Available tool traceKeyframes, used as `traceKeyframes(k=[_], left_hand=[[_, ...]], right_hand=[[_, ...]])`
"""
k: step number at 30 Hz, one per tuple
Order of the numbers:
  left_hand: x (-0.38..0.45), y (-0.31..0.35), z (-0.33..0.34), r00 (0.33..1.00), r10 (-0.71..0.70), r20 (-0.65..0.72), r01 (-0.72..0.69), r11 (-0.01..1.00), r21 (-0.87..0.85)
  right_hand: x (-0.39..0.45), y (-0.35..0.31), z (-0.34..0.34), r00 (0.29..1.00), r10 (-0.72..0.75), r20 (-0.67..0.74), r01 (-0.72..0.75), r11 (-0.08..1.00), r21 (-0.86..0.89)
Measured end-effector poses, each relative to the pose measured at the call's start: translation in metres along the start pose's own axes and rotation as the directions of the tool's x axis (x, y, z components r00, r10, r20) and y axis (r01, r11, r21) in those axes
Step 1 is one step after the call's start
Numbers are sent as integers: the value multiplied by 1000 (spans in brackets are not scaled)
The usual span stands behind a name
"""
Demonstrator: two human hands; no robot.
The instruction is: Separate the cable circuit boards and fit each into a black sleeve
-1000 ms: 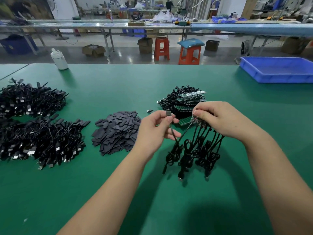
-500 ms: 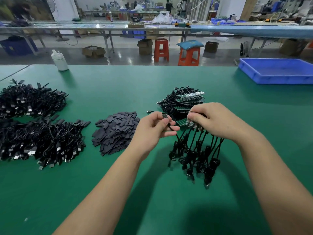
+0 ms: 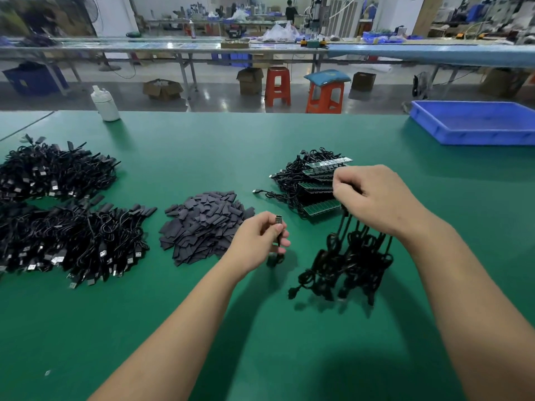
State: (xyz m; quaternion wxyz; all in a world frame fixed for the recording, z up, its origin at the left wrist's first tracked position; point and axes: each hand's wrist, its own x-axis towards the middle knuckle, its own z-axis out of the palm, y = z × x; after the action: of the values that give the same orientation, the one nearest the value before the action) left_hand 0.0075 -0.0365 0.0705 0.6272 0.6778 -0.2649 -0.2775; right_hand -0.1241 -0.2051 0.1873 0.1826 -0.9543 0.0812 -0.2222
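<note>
My left hand (image 3: 257,238) pinches one small circuit board (image 3: 278,219) upright, and its black cable (image 3: 278,256) hangs below to the table. My right hand (image 3: 373,198) grips the top of a joined strip of boards, mostly hidden in the fist, with a bunch of black cables (image 3: 347,264) dangling from it above the mat. A heap of flat black sleeves (image 3: 202,224) lies just left of my left hand. Behind my right hand sits a stack of unseparated green board strips with cables (image 3: 312,183).
Two large piles of finished black cables (image 3: 66,215) cover the left of the green table (image 3: 260,342). A white bottle (image 3: 104,104) stands at the far left edge and a blue tray (image 3: 474,123) at the far right. Stools and benches lie beyond.
My left hand has pulled one board and its cable free of the strip and moved down and left, toward the sleeves. My right hand has lifted the remaining bunch slightly.
</note>
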Motion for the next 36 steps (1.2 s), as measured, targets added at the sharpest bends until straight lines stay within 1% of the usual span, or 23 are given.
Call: traceKeyframes(k=[2, 5, 7, 10, 11, 13, 14, 16, 18, 19, 20, 21, 22, 23, 24, 25, 26, 27, 29, 31, 34, 35, 36], left_hand=[[0, 0, -4, 1000, 6, -14, -6, 1000, 7], [0, 2, -7, 1000, 21, -21, -21, 1000, 0], [-1, 4, -8, 1000, 23, -17, -23, 1000, -11], [-3, 5, -9, 1000, 18, -13, -18, 999, -49], [-3, 6, -10, 1000, 16, -15, -17, 998, -62], [-5, 6, -11, 999, 23, -24, -25, 998, -63], [-5, 7, -12, 999, 41, -36, -42, 999, -19], [-5, 7, -14, 993, 101, -63, -91, 985, 147], [-5, 8, -16, 989, 132, -61, -115, 968, 225], [-6, 8, -18, 989, 134, -55, -119, 968, 222], [-6, 7, -19, 989, 139, -54, -124, 968, 218], [-6, 7, -20, 987, 146, -62, -129, 968, 216], [-6, 6, -21, 986, 148, -77, -129, 969, 209], [-6, 6, -22, 985, 140, -96, -121, 976, 180], [-5, 4, -24, 985, 123, -120, -107, 986, 130], [-4, 3, -26, 985, 91, -145, -83, 995, 61], [-3, 0, -29, 985, 45, -165, -47, 999, -5], [-3, -2, -33, 984, -2, -178, -6, 999, -45], [-1, -12, -41, 981, -99, -164, 92, 995, -49], [-3, -24, -48, 976, -178, -127, 173, 984, -47], [-5, -43, -63, 965, -244, -95, 238, 969, -66], [-5, -49, -70, 960, -240, -145, 241, 970, -9], [-4, -57, -80, 947, -206, -246, 244, 960, 135]], right_hand=[[8, 5, 11, 999, -19, 41, 25, 987, -161], [17, 17, 45, 975, -45, 218, 115, 942, -316], [16, 28, 75, 929, -24, 368, 171, 912, -373], [10, 50, 118, 827, 52, 560, 255, 853, -455], [7, 57, 129, 815, 68, 576, 274, 830, -486], [2, 67, 149, 836, 65, 544, 291, 788, -542], [-2, 71, 158, 851, 62, 522, 289, 775, -563], [-8, 77, 175, 872, 38, 489, 281, 779, -561], [-9, 78, 187, 904, 29, 427, 208, 843, -497], [-8, 73, 189, 929, 70, 363, 74, 927, -367], [-7, 63, 185, 933, 180, 311, -153, 982, -109], [-6, 50, 179, 890, 301, 343, -393, 887, 244], [-5, 40, 177, 834, 338, 436, -545, 629, 554], [-5, 32, 177, 806, 304, 507, -590, 358, 724], [-5, 25, 177, 807, 243, 539, -583, 174, 794], [-6, 16, 178, 817, 197, 542, -566, 92, 819], [-9, 7, 178, 830, 173, 531, -551, 96, 829], [-11, -1, 180, 837, 178, 517, -542, 146, 827], [-12, -11, 189, 833, 242, 497, -547, 234, 803], [-11, -17, 194, 793, 344, 503, -591, 235, 771], [-13, -18, 202, 694, 455, 557, -703, 261, 662], [-15, -17, 205, 667, 465, 582, -737, 300, 605], [-17, -15, 207, 650, 469, 598, -759, 354, 547]])
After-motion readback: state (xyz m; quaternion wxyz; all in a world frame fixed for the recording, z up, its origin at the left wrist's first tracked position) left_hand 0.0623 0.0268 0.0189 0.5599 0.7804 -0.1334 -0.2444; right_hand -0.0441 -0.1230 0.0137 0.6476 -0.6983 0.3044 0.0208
